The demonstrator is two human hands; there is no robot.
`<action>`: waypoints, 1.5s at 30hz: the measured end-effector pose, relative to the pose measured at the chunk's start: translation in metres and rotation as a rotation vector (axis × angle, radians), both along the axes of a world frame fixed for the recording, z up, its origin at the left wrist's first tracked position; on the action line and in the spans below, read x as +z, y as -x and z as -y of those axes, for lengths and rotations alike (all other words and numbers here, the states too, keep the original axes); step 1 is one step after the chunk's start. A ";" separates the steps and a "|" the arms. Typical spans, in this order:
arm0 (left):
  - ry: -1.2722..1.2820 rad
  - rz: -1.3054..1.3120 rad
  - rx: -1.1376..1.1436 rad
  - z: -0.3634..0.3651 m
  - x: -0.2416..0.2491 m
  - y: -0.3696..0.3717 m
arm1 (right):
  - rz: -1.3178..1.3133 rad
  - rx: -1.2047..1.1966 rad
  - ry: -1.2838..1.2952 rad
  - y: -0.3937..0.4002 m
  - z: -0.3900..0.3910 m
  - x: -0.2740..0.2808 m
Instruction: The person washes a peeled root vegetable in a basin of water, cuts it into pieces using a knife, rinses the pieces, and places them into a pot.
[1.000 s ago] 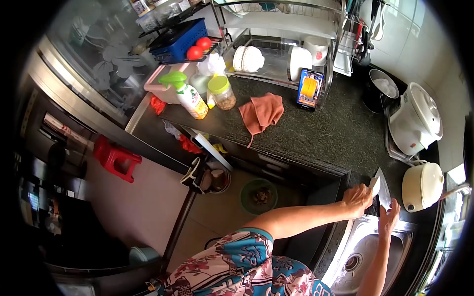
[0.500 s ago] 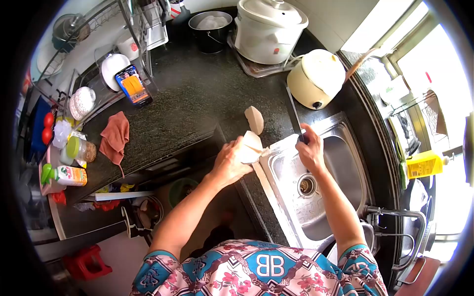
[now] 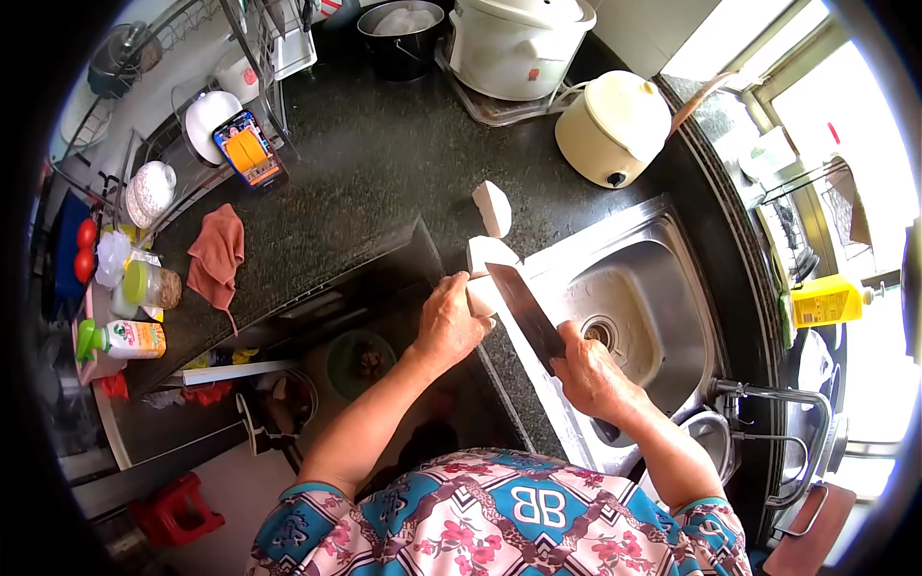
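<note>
My left hand is closed around the near side of a pale chunk of food with flat cut faces, at the counter edge beside the sink. In my right hand is the handle of a broad-bladed kitchen knife. Its dark blade points away from me and to the left, and its tip overlaps the pale chunk, close to my left fingers. A second pale piece lies on the dark counter just beyond.
The steel sink is at the right with its tap. A cream pot, a white cooker and a black pail stand behind. To the left are a phone, a brown cloth and a dish rack. Below, a drawer is pulled out.
My right hand has come nearer to me and turned, bringing the knife blade from pointing away beyond the sink to across the pale chunk. My left hand stays at the chunk. The view has shifted slightly.
</note>
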State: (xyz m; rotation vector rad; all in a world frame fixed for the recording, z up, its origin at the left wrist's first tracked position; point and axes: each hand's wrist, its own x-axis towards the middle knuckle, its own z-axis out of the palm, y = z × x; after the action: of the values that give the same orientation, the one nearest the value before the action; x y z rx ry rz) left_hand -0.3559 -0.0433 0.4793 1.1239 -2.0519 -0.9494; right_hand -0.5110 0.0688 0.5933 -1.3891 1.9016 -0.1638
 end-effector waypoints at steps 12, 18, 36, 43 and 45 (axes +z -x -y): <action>0.085 0.002 0.010 -0.010 -0.008 0.002 | -0.140 0.332 0.019 0.005 0.017 -0.002; 0.153 -0.033 -0.004 -0.011 -0.014 0.001 | -0.146 0.550 -0.064 0.011 0.046 0.013; 0.155 -0.022 0.016 -0.008 -0.011 -0.001 | -0.205 0.567 -0.122 -0.003 0.054 -0.037; 0.058 -0.099 0.003 -0.008 -0.013 -0.007 | -0.147 0.362 0.119 -0.001 0.022 -0.074; -0.029 -0.125 -0.013 -0.008 -0.010 -0.007 | -0.174 0.343 0.058 -0.003 0.028 -0.059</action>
State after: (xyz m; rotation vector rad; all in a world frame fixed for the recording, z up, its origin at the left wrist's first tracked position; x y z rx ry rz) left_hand -0.3488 -0.0353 0.4697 1.0399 -1.9529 -1.0326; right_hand -0.5083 0.0408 0.5344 -1.7943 1.7723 0.0737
